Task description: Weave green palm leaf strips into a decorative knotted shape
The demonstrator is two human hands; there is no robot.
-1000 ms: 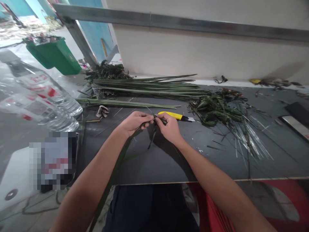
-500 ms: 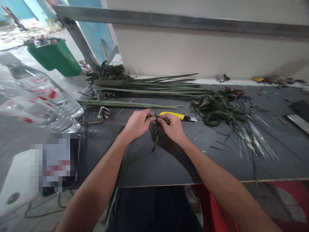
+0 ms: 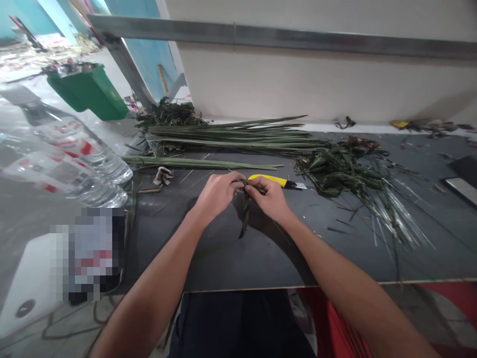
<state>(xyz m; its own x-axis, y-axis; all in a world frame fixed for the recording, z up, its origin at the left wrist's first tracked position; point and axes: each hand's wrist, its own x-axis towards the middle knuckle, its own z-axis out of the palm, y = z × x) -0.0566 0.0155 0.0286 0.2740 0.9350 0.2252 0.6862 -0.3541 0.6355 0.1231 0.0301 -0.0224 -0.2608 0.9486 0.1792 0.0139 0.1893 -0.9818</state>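
My left hand point(image 3: 219, 195) and my right hand point(image 3: 269, 197) meet above the dark table point(image 3: 223, 263), fingertips almost touching. Between them is a dark green leaf strip point(image 3: 244, 219), pinched by both hands. Its pointed end hangs down towards me; the part between the fingers looks folded or woven, but is mostly covered. Just behind my right hand lies a yellow box cutter point(image 3: 269, 178) with its blade out, pointing right. Farther back, a few long green leaf strips point(image 3: 201, 162) lie flat, with a larger bundle of leaf strips point(image 3: 238, 136) beyond them.
Woven leaf pieces point(image 3: 339, 169) with thin clear stems point(image 3: 402, 219) lie to the right. Water bottles point(image 3: 89, 144) and a phone-like device point(image 3: 118, 248), partly pixelated, are at the left. A metal rail point(image 3: 261, 37) runs along the wall. A green bin point(image 3: 89, 92) stands at the far left.
My fingers have shifted slightly on the leaf strip, and the left fingers now cover more of its top. The whole view has moved a little; the other things lie as before.
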